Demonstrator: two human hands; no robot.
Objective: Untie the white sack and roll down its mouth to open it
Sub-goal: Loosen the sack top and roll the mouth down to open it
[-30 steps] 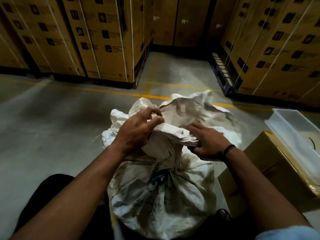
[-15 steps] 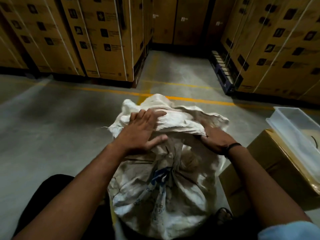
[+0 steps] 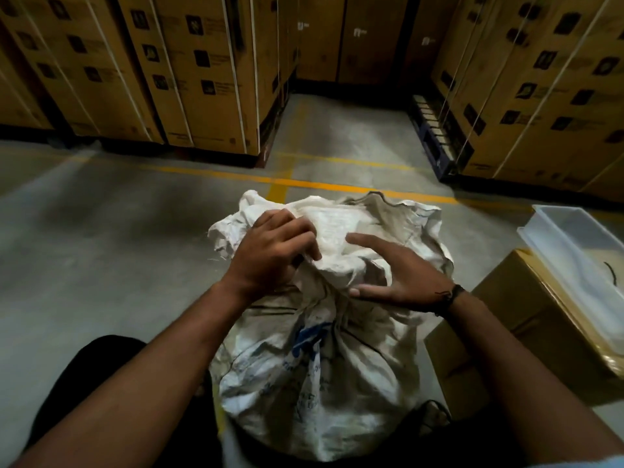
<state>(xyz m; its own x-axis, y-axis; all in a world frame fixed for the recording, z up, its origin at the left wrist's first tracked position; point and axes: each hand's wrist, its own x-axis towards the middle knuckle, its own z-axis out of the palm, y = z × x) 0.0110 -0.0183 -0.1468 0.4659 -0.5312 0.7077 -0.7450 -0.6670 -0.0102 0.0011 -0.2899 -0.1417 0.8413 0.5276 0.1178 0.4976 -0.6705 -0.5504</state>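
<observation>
The left hand (image 3: 270, 255) clenches bunched cloth of the sack (image 3: 320, 383) at ten o'clock; the right hand (image 3: 405, 278) presses it at two o'clock, fingers straight and splayed.

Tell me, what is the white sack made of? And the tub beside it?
The white sack looks like woven plastic, matte and crinkly: fine weave, frayed threads at its edge. The tub seems smooth, see-through plastic: its walls are milky-clear.

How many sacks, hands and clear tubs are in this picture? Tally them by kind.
Sack: 1
Hands: 2, left hand and right hand
Tub: 1
Total: 4
</observation>
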